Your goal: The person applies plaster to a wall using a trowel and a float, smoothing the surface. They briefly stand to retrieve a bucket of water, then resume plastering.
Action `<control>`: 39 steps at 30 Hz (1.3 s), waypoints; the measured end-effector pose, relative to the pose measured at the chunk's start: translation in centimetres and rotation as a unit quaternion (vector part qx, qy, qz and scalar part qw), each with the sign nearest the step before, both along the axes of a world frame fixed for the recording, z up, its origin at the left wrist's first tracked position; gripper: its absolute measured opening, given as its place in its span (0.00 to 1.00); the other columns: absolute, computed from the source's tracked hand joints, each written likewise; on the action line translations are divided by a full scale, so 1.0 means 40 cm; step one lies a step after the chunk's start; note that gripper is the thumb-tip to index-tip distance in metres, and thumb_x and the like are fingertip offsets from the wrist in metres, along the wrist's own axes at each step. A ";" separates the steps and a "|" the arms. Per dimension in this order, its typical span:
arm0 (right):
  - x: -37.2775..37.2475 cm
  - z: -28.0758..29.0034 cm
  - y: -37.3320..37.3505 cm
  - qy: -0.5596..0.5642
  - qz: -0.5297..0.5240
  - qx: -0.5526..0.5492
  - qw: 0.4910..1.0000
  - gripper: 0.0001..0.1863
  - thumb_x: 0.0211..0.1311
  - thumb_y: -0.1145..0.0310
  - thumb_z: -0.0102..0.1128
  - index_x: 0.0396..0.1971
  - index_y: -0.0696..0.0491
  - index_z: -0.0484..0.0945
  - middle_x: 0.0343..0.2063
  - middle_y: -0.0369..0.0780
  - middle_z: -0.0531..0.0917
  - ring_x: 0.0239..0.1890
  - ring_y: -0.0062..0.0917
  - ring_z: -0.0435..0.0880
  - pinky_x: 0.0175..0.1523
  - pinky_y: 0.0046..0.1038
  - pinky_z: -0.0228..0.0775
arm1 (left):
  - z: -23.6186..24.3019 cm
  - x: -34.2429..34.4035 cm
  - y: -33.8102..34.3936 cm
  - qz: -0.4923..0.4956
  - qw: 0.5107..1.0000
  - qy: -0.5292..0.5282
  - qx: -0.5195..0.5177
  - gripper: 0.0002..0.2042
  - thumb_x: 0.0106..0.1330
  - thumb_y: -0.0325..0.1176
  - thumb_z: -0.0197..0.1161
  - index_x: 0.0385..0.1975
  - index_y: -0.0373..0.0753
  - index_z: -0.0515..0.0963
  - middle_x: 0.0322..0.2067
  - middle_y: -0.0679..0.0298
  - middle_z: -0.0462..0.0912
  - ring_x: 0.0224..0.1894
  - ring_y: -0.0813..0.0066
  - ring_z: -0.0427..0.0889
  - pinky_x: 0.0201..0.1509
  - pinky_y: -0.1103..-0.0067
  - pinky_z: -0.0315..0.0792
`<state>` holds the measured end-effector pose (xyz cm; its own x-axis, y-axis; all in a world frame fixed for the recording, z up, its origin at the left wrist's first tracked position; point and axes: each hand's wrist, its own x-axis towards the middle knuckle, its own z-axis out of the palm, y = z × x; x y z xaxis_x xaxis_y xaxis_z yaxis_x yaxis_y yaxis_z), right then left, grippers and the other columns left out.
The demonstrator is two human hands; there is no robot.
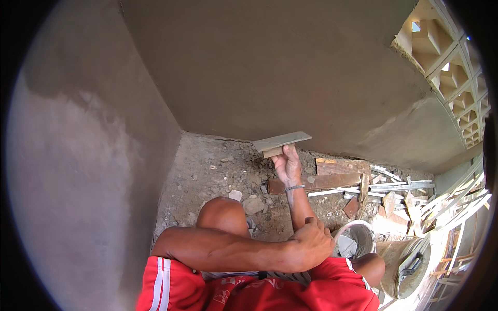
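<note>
My right hand (288, 165) is closed around the block handle of a plastering float (282, 140). The float's flat, grey-coated board lies near the foot of the freshly rendered wall (280, 67); whether it touches cannot be told. My left arm crosses in front of me, and my left hand (314, 246) is curled over my right forearm (301, 207) near the elbow. Beside that hand stands a pale bucket (371, 236) with grey material inside. Right of it, a black-handled trowel (412, 265) rests on top of a larger drum-like container (389, 264).
A second rendered wall (78, 181), part damp and part pale, rises on the left. Rubble and stones (253, 205) litter the ground. Boards (327, 182), pale strips (404, 186) and broken pieces lie at right, below a patterned openwork block screen (451, 72).
</note>
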<state>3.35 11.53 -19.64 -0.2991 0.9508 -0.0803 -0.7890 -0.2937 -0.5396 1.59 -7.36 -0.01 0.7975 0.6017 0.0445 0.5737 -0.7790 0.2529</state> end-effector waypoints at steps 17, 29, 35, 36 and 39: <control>-0.177 0.609 0.111 -0.058 -0.267 0.228 0.935 0.21 0.58 0.70 0.66 0.48 0.56 0.68 0.37 0.37 0.79 0.40 0.26 0.80 0.46 0.33 0.73 | 0.030 -0.068 0.095 0.041 0.994 -0.104 0.012 0.16 0.60 0.33 0.54 0.45 0.32 0.76 0.33 0.57 0.80 0.42 0.63 0.78 0.44 0.72 0.70; -0.047 -0.231 0.043 0.054 -0.124 -0.142 0.981 0.22 0.68 0.75 0.49 0.60 0.48 0.62 0.58 0.43 0.69 0.60 0.40 0.70 0.63 0.52 0.66 | 0.076 -0.081 0.126 -0.012 0.982 -0.186 0.003 0.17 0.57 0.31 0.56 0.45 0.29 0.75 0.34 0.53 0.80 0.39 0.61 0.79 0.42 0.71 0.72; -0.143 -0.178 0.144 0.097 -0.192 -0.156 0.964 0.23 0.68 0.74 0.52 0.61 0.47 0.61 0.56 0.42 0.71 0.60 0.41 0.70 0.63 0.54 0.65 | 0.061 -0.084 0.144 0.012 0.991 -0.134 -0.007 0.19 0.57 0.31 0.56 0.49 0.29 0.74 0.35 0.53 0.80 0.40 0.60 0.80 0.43 0.71 0.73; -0.143 -0.136 0.146 0.087 -0.204 -0.110 0.969 0.24 0.67 0.73 0.55 0.60 0.48 0.61 0.56 0.42 0.71 0.60 0.40 0.71 0.62 0.53 0.66 | 0.070 -0.081 0.144 -0.001 0.993 -0.122 -0.005 0.19 0.57 0.31 0.56 0.49 0.30 0.74 0.36 0.53 0.80 0.40 0.59 0.80 0.43 0.70 0.73; -0.189 0.148 0.145 0.027 -0.210 -0.059 0.976 0.24 0.64 0.72 0.59 0.58 0.52 0.63 0.54 0.40 0.71 0.57 0.34 0.71 0.60 0.48 0.67 | 0.062 -0.089 0.144 0.007 0.994 -0.110 -0.016 0.19 0.58 0.32 0.56 0.48 0.30 0.75 0.36 0.53 0.80 0.40 0.59 0.80 0.44 0.70 0.73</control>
